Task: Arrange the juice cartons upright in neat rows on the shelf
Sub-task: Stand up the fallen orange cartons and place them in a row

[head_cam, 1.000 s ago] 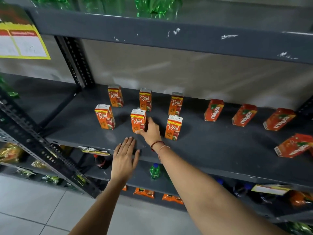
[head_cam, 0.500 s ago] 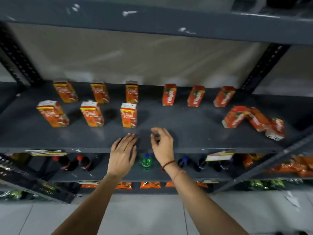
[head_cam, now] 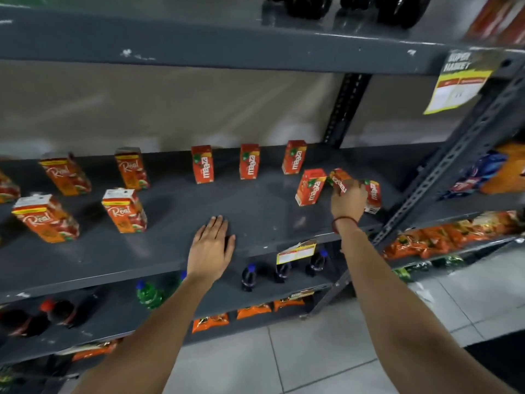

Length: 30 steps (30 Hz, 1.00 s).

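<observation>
Now the right hand [head_cam: 348,201] has moved from the shelf [head_cam: 255,211] edge to mid-right of frame, fingers wrapped round a tilted Maaza carton [head_cam: 339,179] (it sits above the knuckles). Left hand [head_cam: 211,247] stays flat, open, empty.

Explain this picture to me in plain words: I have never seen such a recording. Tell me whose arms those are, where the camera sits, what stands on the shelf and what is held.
No machine here: a person wears a wide-angle camera on the head, looking forward and down, so the two bare arms are their own. The grey shelf carries small juice cartons. At the left stand Real cartons; along the back stand three upright Maaza cartons. At the right one Maaza carton leans, with a tilted carton beside it. The right hand closes on that tilted carton. The left hand lies open and flat at the shelf's front edge, holding nothing. Bottles and snack packets fill the lower shelves.
</observation>
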Each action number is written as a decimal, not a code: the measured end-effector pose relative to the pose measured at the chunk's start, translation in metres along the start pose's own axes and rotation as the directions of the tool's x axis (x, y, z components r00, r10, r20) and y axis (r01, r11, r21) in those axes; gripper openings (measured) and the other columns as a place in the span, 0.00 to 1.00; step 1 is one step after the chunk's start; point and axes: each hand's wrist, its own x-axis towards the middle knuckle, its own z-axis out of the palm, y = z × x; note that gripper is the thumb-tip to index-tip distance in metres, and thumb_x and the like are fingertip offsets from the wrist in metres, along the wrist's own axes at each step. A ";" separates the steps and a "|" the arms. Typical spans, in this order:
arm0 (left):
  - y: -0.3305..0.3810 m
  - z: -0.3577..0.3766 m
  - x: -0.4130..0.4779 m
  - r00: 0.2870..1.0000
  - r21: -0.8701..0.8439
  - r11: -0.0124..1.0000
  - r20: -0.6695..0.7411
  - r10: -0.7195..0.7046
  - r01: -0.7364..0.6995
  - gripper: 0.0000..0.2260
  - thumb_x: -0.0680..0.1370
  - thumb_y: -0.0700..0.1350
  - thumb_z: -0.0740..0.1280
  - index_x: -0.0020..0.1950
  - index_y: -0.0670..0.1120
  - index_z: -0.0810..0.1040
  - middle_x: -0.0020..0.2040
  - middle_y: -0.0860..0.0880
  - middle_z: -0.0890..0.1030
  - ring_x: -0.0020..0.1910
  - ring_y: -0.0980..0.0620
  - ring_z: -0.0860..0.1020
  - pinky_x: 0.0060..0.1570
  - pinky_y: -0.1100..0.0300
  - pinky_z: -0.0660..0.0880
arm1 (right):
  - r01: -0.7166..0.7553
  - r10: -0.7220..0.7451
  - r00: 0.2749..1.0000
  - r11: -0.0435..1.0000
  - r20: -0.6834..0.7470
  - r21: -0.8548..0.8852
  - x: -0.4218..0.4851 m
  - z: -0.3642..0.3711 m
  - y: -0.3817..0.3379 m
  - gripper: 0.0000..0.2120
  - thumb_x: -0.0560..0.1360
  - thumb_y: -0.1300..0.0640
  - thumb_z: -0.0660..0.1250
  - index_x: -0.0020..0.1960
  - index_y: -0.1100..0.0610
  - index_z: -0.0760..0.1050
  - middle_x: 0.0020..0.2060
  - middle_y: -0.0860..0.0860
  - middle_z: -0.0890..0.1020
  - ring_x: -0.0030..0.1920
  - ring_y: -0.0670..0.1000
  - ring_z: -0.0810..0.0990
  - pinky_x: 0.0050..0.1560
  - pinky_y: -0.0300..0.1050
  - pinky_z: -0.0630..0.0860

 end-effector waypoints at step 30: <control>-0.001 0.004 -0.001 0.999 0.061 0.998 -0.027 0.017 -0.015 0.23 0.78 0.50 0.51 0.65 0.38 0.74 0.65 0.41 0.75 0.64 0.44 0.73 0.64 0.49 0.68 | -0.315 0.260 0.920 0.936 0.293 0.156 0.041 -0.011 0.021 0.19 0.74 0.56 0.68 0.59 0.67 0.74 0.58 0.64 0.78 0.59 0.62 0.76 0.59 0.51 0.71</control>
